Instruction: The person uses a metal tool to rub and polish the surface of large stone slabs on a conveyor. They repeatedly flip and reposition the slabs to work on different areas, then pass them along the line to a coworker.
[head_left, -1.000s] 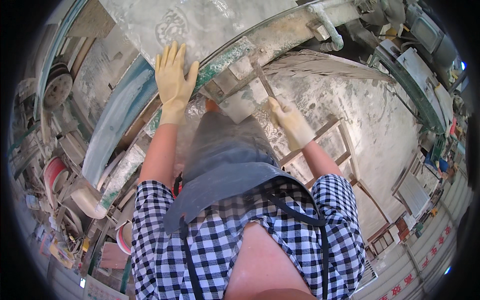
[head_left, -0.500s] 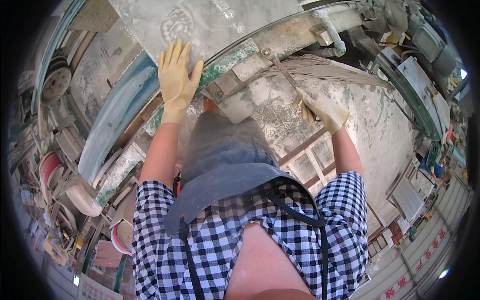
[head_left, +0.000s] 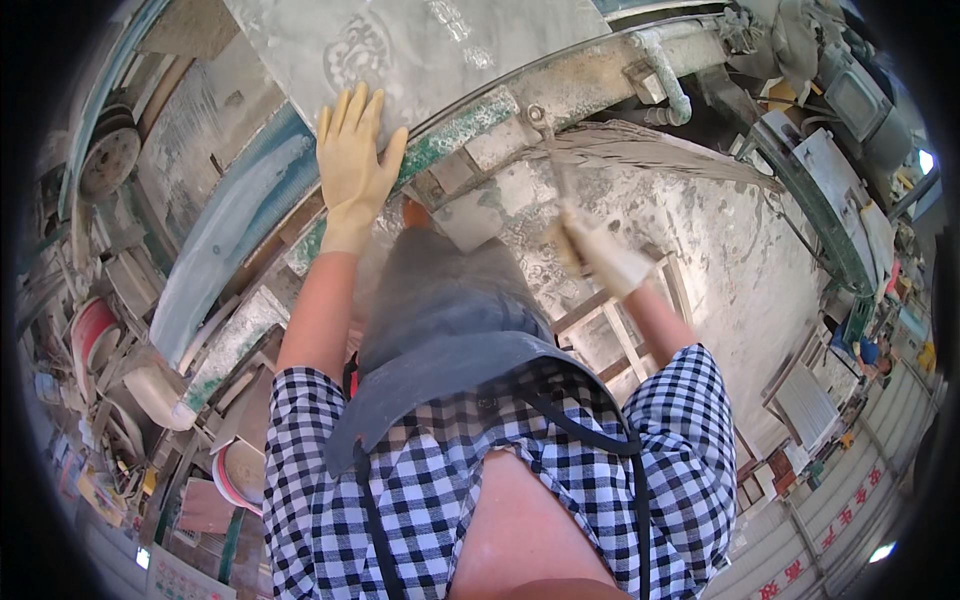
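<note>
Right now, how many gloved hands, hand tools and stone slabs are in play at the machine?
Pale yellow rubber-gloved hands: 2, left hand flat on the slab, right hand gripping the tool.
Thin metal rod-like tool, blurred: 1.
Grey carved stone slab: 1.
Total: 4.

Both hands wear matt, cream rubber gloves. Under the left hand lies a pale grey stone slab, dusty and matt, with a carved pattern. The right hand, blurred, grips a thin, dull metal tool. Beyond that grip runs a rough metal frame with flaking green paint.
</note>
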